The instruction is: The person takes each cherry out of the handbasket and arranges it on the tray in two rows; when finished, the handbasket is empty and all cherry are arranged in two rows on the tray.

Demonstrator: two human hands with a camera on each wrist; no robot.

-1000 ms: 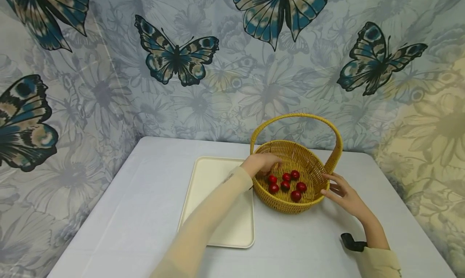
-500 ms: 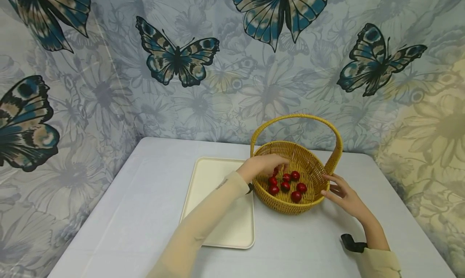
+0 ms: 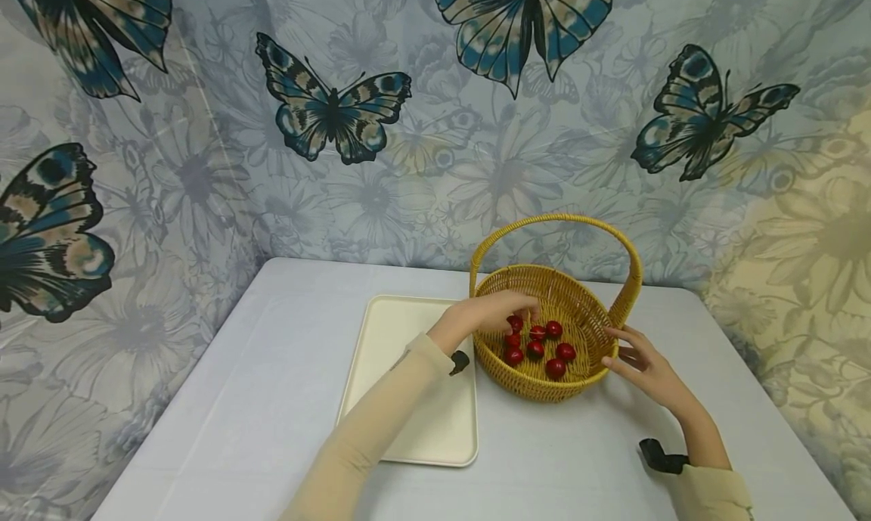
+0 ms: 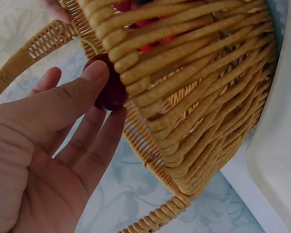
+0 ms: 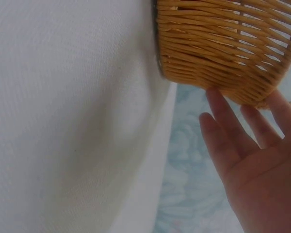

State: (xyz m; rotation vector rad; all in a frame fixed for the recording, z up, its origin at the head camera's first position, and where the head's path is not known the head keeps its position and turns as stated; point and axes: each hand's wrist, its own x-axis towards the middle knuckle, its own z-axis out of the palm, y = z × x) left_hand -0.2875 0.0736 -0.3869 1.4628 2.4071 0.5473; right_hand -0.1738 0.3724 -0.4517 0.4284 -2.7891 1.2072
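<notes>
My left hand (image 3: 493,313) reaches over the near-left rim of a yellow-brown wicker basket (image 3: 531,389). Between thumb and fingertips it pinches a dark red cherry (image 4: 111,90), whose thin green stem shows in the left wrist view. Several more red cherries (image 3: 555,368) lie on the basket floor. Around the basket's right side, my right hand (image 3: 646,370) rests with spread fingers and thumb at the rim. In the right wrist view, its fairly straight fingertips (image 5: 214,97) touch the woven outer wall, and the palm holds nothing.
A cream rectangular tray (image 3: 435,423) lies left of the basket, partly under my left forearm. The basket's tall arched handle (image 3: 558,218) rises above the bowl. Both stand on a white-covered table (image 3: 286,339), with a butterfly-patterned cloth (image 3: 381,203) behind.
My left hand moved right into the basket, then drew slightly back left; a cherry now shows at its thumb. The right hand and basket stay put.
</notes>
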